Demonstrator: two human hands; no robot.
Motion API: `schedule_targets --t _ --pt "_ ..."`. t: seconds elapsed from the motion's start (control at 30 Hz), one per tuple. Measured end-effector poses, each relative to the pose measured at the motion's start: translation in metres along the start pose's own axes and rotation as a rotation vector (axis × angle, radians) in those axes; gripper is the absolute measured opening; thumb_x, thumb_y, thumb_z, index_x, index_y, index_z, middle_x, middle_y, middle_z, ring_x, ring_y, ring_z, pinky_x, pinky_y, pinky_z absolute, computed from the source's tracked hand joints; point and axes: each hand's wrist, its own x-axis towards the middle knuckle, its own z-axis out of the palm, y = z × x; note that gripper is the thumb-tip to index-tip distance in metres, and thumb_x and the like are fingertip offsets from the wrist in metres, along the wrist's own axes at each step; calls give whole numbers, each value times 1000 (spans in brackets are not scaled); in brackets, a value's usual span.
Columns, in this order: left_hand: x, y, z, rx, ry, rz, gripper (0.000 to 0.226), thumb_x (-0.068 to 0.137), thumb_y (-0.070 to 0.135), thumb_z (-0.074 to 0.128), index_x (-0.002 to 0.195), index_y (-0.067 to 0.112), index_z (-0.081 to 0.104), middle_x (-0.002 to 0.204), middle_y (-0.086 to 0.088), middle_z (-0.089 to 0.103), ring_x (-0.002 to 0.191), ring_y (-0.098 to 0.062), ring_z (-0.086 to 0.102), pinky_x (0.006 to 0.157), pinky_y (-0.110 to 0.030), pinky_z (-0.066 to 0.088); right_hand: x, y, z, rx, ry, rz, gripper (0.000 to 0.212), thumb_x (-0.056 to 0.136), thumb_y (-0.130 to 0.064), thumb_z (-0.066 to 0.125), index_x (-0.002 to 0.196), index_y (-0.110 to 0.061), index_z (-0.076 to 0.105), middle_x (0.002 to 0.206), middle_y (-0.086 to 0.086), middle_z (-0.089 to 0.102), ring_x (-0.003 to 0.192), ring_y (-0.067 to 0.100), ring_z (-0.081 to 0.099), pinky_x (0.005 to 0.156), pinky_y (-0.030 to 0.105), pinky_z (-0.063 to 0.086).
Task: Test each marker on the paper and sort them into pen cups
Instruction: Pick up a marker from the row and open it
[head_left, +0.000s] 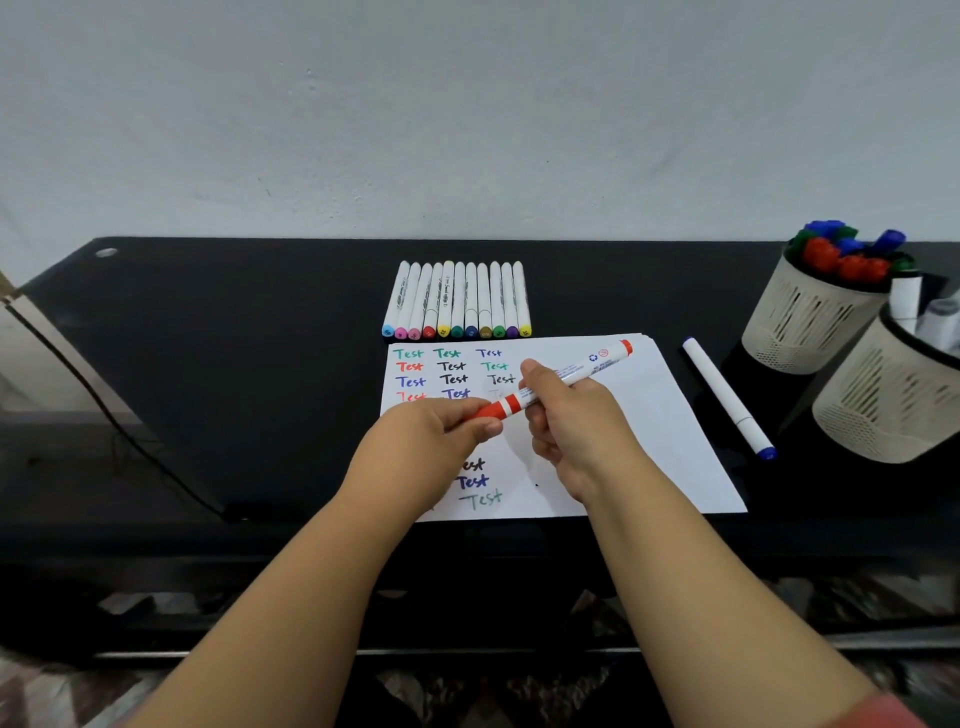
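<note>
A red-and-white marker (576, 371) is held slantwise over the white paper (649, 415). My left hand (431, 441) pinches its red cap end, and my right hand (571, 421) grips the white barrel. The paper carries rows of the word "Test" in green, red, blue and black. Behind the paper lies a row of several white markers (457, 301) with coloured caps facing me. A white marker with a blue cap (727, 397) lies to the right of the paper. Two beige mesh pen cups stand at the right: the far cup (805, 322) holds red, blue and green markers, the near cup (883, 405) holds white ones.
The black desk (234, 338) meets a pale wall at the back. A dark cable (104, 410) runs across its left side. A small round hole (106, 252) sits at the far left corner.
</note>
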Motion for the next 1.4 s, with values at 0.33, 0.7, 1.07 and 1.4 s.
schedule_targets --t 0.33,0.7,1.07,1.4 --pt "-2 2 -5 -47 -65 -12 18 93 39 53 77 45 57 91 5 70 61 -12 49 55 -24 42 4 0 3 -7 -57 5 22 96 -25 53 78 -12 55 44 -5 36 43 8 26 42 19 26" --pt "-4 -7 -17 -164 -81 -74 25 92 37 55 69 33 63 79 8 70 80 -13 59 61 -17 41 14 5 9 51 -70 -65 25 96 -21 51 73 -13 50 43 -6 35 39 6 25 39 17 24" --pt "6 -19 -18 -152 -3 -96 19 90 42 57 72 38 63 88 11 70 94 -14 64 63 -15 41 28 4 -4 88 57 -120 24 96 -26 53 76 -14 57 49 -3 40 45 9 28 41 18 25" --pt "19 -30 -13 -247 125 -82 12 92 41 53 96 36 64 91 20 65 84 3 55 60 -16 34 40 16 -7 -70 243 -228 30 92 -38 57 75 -14 62 61 -2 58 56 11 45 59 26 39"
